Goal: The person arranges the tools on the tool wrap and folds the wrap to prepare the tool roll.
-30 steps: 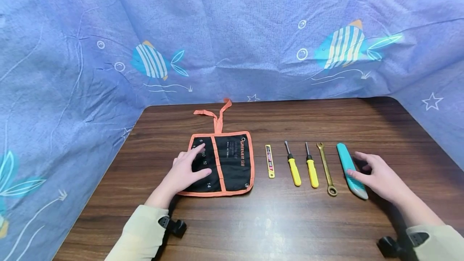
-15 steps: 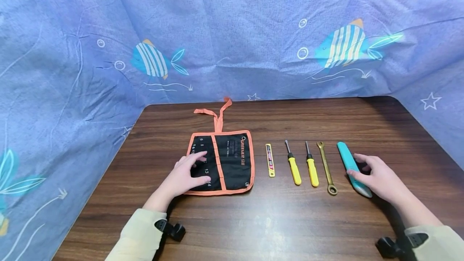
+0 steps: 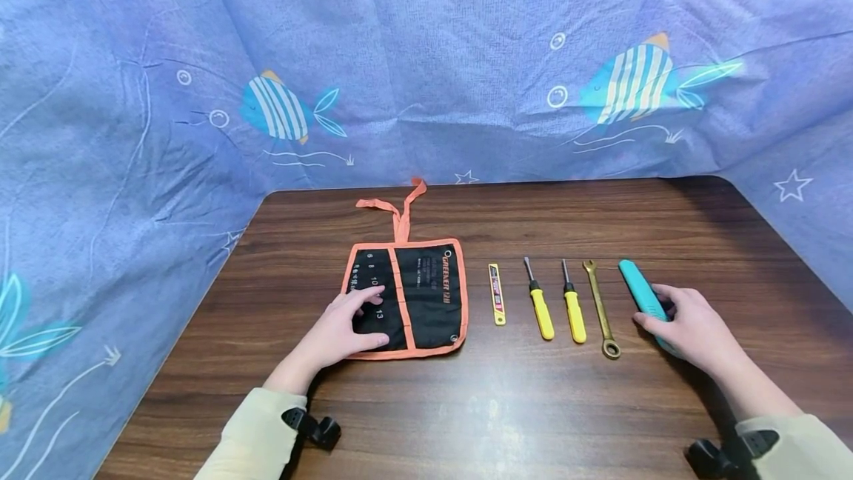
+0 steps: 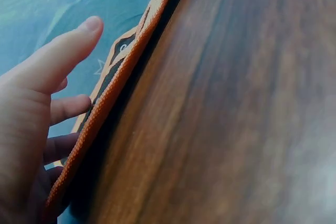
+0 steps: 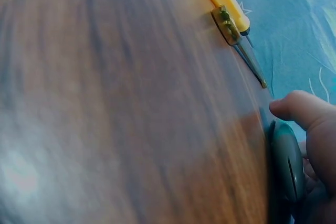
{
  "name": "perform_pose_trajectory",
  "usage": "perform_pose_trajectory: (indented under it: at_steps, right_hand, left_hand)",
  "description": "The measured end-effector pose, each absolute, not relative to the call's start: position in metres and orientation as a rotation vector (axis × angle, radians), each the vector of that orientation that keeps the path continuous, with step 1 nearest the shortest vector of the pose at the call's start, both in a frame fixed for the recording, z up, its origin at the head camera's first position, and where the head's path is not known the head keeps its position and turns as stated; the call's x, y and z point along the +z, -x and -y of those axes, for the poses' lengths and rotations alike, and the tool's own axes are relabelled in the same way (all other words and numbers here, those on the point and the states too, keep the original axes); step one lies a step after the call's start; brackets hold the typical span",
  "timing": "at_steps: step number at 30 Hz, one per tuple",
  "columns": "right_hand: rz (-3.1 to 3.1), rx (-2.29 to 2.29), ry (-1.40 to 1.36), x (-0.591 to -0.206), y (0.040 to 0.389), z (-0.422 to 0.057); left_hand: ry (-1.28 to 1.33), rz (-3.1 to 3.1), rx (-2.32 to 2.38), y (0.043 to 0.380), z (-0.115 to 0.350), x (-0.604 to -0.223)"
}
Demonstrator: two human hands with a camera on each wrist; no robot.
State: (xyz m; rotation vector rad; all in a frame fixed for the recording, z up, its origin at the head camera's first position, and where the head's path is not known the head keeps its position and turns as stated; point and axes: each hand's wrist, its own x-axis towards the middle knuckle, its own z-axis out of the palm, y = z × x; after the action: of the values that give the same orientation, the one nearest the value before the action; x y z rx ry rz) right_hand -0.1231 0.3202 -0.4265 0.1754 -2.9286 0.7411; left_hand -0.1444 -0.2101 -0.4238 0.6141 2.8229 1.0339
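Observation:
My left hand (image 3: pixel 348 326) rests on the lower left of a black tool pouch (image 3: pixel 433 302) with orange trim and printed numbers, its thumb and fingers spread apart. In the left wrist view the fingers (image 4: pixel 71 109) reach over the pouch's orange edge (image 4: pixel 113 90). On the right, my right hand (image 3: pixel 696 328) grips a teal utility knife (image 3: pixel 641 286), thumb on its left side and fingers on its right. The knife's lower end is hidden by the hand in the head view; the right wrist view shows its rounded end (image 5: pixel 287 161) beside the thumb.
Between the hands lie a small yellow-labelled blade case (image 3: pixel 496 293), two yellow-handled screwdrivers (image 3: pixel 541 313) and a brass-coloured combination wrench (image 3: pixel 602 310), on a dark wooden table (image 3: pixel 493 406). Orange ties (image 3: pixel 402 222) stretch from the pouch's back edge. A blue fish-print cloth (image 3: pixel 433 58) hangs behind.
My right hand has closed around the utility knife, covering its lower end. My left hand has slid slightly down the pouch, uncovering more printed numbers. The other tools have not moved.

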Motion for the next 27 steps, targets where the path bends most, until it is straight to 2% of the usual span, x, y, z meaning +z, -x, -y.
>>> perform_pose_trajectory:
  at_steps: [10,27]
  right_hand:
    - [2.919,0.724,-0.128,-0.425,0.124,-0.320]
    - [2.963,0.804,-0.326,-0.394,0.145,-0.288]
  left_hand:
    - [-0.612,-2.832,1.042,0.144,0.211,-0.429]
    - [-0.654,-2.831,0.998,0.138,0.207,-0.417]
